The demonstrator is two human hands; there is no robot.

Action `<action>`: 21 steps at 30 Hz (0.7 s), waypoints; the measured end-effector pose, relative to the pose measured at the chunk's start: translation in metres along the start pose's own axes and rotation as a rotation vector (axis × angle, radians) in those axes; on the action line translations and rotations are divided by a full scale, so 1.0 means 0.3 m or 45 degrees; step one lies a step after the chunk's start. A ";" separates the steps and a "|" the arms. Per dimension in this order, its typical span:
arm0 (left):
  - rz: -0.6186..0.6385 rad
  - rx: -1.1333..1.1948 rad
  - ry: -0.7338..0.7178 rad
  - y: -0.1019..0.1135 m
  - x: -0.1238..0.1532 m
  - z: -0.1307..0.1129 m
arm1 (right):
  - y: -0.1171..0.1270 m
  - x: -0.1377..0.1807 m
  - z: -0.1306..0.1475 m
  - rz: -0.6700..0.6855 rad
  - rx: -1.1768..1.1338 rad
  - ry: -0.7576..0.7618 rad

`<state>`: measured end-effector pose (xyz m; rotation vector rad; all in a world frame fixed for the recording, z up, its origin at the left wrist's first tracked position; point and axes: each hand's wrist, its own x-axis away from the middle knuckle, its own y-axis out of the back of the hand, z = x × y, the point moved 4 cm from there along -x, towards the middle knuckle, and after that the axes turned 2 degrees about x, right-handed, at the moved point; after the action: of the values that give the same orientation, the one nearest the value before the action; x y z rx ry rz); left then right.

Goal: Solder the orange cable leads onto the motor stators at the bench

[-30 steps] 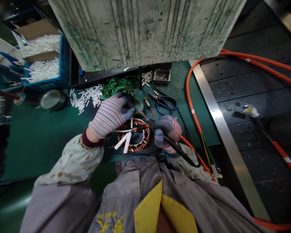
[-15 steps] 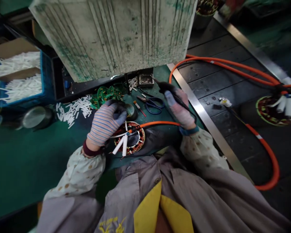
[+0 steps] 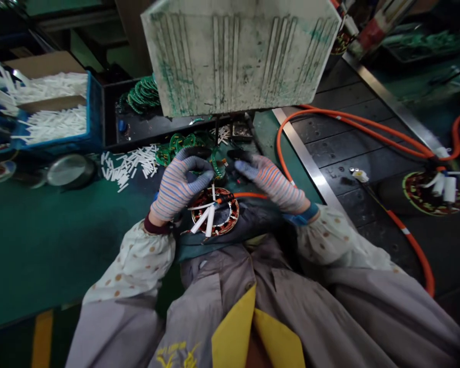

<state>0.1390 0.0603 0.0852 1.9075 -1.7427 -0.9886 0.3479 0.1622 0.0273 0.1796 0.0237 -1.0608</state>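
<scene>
My left hand (image 3: 182,181), in a striped glove with dark fingertips, has thumb and forefinger closed at the edge of a green curved circuit board (image 3: 216,164). The exact grip is partly hidden. Across from it, my right hand (image 3: 272,181) has its fingers apart, with nothing clear between them. Just below the hands lies a motor stator (image 3: 233,217), a ring of copper windings. White sleeves (image 3: 205,220) and the end of an orange cable (image 3: 249,195) lie over it.
Loose white tubes (image 3: 132,163) and green circuit boards (image 3: 182,143) lie behind my left hand. A blue bin (image 3: 95,115) stands at the left, near a round metal tin (image 3: 69,171). A grey panel (image 3: 237,61) overhangs the bench; a metal rail (image 3: 304,158) borders the right side.
My right hand has let go of the black-handled soldering iron and moved left towards my left hand. The green board now shows by my left fingertips. The whole view has shifted.
</scene>
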 end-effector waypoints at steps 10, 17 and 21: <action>-0.027 0.239 -0.054 -0.022 0.009 0.021 | -0.080 0.132 0.078 0.142 0.274 0.096; -0.202 -0.264 0.177 0.174 0.206 0.101 | 0.002 0.173 0.084 0.114 0.764 0.352; -0.158 -0.563 0.527 0.153 0.277 0.277 | -0.099 0.310 0.093 0.711 1.110 0.705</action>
<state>0.0467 -0.0128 0.0395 1.7818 -1.0827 -0.8550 0.3657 0.0631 0.0410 1.1955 0.0070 -0.3776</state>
